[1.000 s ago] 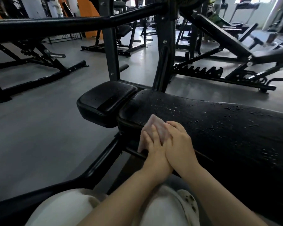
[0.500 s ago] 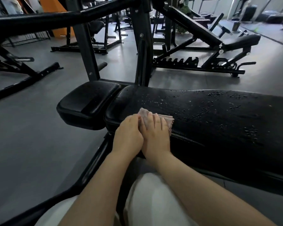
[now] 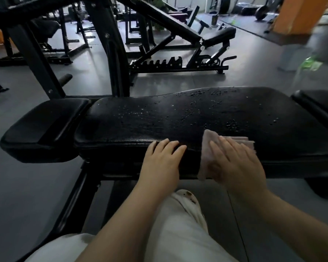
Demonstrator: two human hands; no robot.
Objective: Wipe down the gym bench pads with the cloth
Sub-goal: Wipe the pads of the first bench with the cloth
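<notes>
The right hand [image 3: 237, 163] is motion-blurred and covers most of the cloth [image 3: 206, 146].

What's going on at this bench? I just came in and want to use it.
A person is wiping it down. Their right hand presses a pale cloth flat over the near edge of the long pad, while the left hand rests on that edge. Droplets remain across the pad's far side, so it isn't finished.

cloth [image 3: 206, 146] on long pad [image 3: 178, 118] near edge, right of left hand [image 3: 162, 161], small pad [image 3: 44, 127] further left
</notes>
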